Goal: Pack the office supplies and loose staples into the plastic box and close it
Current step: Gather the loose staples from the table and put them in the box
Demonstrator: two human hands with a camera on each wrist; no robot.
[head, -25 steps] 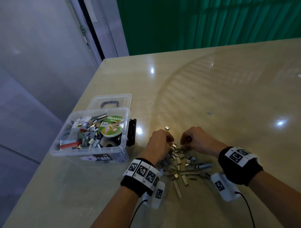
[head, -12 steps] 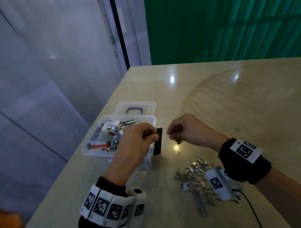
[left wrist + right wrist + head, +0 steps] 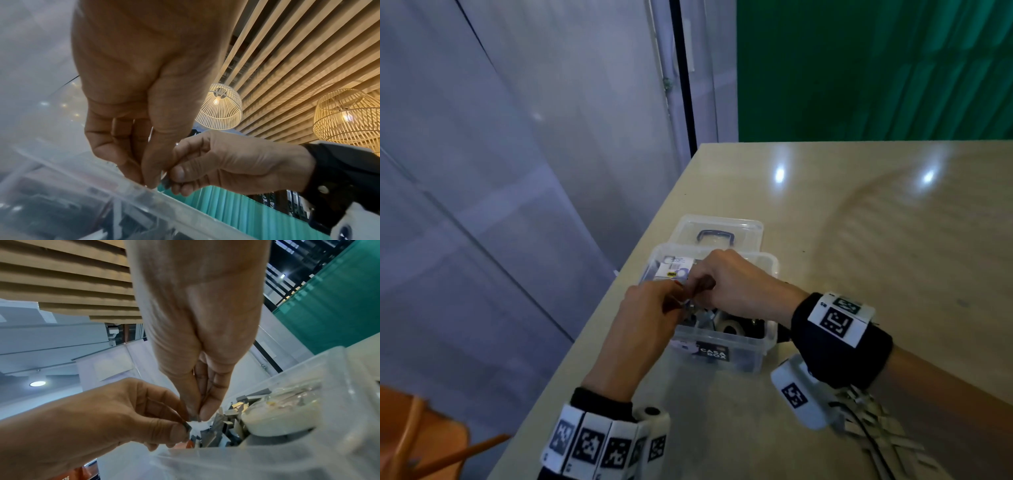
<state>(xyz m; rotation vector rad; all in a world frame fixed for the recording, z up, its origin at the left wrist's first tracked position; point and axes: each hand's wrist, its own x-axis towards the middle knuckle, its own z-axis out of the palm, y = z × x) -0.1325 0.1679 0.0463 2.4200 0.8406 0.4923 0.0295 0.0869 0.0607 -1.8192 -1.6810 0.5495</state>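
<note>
At the lower right of the head view, a heap of loose silver metal staples point(image 3: 873, 425) is seen left on the glossy beige counter point(image 3: 722, 428), partly hidden behind the right wrist. Nearer the frame's middle, the left hand point(image 3: 650, 308) and right hand point(image 3: 736, 287) are held together over the clear plastic box point(image 3: 722, 346), which stands open near the counter's left edge. The fingers point(image 3: 207, 412) of each hand are curled and pinched on small grey staple pieces, as both wrist views show. Inside the box, more staples and a pale roll of tape point(image 3: 281, 417) are visible. Just beyond it, the clear lid with a dark handle point(image 3: 717, 233) lies folded back. The step in hand is judged to be dropping staples in; next, the fingers would need opening above the box, then the remaining heap gathered.
</note>
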